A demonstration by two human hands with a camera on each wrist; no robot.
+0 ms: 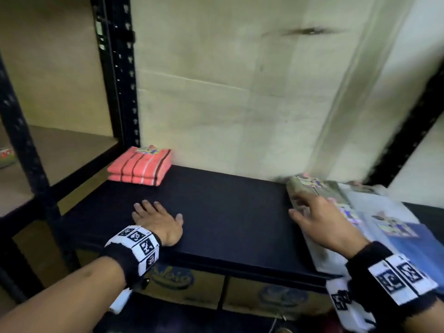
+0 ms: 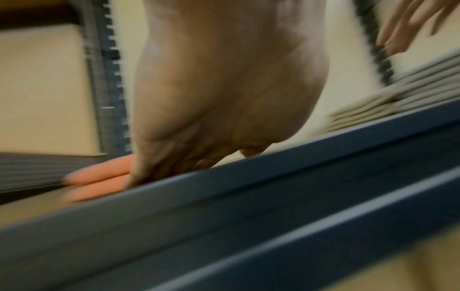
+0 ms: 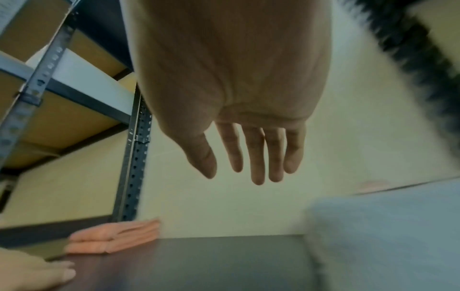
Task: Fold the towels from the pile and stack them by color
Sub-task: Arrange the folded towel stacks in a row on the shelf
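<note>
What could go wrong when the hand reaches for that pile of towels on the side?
1. The pile of towels looks to hang over the front edge of the black table, so tugging one might pull others off.
2. The right hand is open above the pile, gripping nothing yet; a quick grab could catch two towels at once.
3. The left hand lies flat where a towel would be spread, and may get in the way.

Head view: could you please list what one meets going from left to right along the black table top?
Folded orange striped towels at the far left corner → left hand lying flat on the black table → right hand reaching over the towel pile at the right end.
</note>
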